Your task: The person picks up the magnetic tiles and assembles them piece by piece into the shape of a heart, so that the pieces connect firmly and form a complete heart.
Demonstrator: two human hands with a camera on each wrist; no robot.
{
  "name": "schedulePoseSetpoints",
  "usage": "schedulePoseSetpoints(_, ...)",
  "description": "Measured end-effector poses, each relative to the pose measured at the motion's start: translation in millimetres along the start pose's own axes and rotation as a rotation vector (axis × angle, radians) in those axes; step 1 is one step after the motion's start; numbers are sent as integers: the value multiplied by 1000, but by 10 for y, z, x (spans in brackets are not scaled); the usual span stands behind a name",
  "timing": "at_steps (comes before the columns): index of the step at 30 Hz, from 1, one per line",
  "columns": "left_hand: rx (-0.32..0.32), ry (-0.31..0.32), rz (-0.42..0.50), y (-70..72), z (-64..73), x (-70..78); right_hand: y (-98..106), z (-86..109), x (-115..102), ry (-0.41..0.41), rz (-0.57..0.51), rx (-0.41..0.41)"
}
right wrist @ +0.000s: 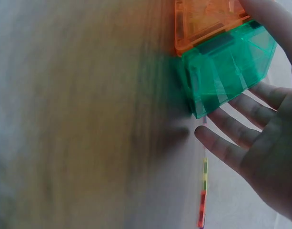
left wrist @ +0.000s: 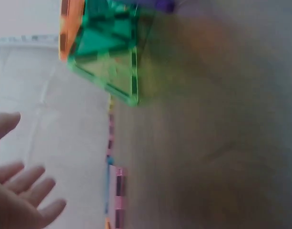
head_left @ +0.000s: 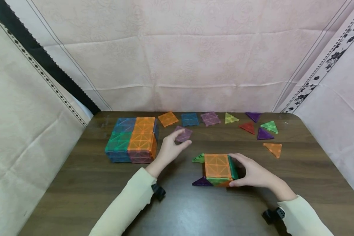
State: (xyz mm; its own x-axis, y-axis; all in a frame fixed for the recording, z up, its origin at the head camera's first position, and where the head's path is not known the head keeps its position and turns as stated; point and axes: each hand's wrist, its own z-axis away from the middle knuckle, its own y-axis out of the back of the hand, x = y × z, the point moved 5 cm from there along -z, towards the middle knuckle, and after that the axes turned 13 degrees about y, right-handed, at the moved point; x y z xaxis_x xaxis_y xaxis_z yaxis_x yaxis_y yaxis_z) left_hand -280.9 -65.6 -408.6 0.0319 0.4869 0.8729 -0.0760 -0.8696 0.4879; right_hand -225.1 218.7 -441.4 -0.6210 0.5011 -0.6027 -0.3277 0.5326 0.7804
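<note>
While right fingers (right wrist: 221, 144) grip an orange-topped tile box (head_left: 216, 165), left fingers (left wrist: 51, 212) spread wide.

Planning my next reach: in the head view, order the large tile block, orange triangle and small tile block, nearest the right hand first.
From the right hand:
1. Small tile block: touching, on its left.
2. Orange triangle: beyond, slightly right.
3. Large tile block: far left.

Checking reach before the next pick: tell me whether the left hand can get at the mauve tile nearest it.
Probably yes: the left hand looks empty and open right by that mauve tile, and nothing appears to block the way.
</note>
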Motion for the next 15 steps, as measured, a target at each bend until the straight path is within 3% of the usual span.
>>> schedulePoseSetpoints(3,54,107,2,-64,-256,-56,23,26,15,-8,-2,10)
schedulePoseSetpoints(7,78,202,-72,-170,-515,-161,25,33,19,-13,-24,11)
schedulePoseSetpoints(11,117,261,-157,-214,-660,-275,16,37,16,-15,-41,3)
schedulePoseSetpoints(15,135,318,-187,-201,-722,-353,22,39,4,-20,-53,1)
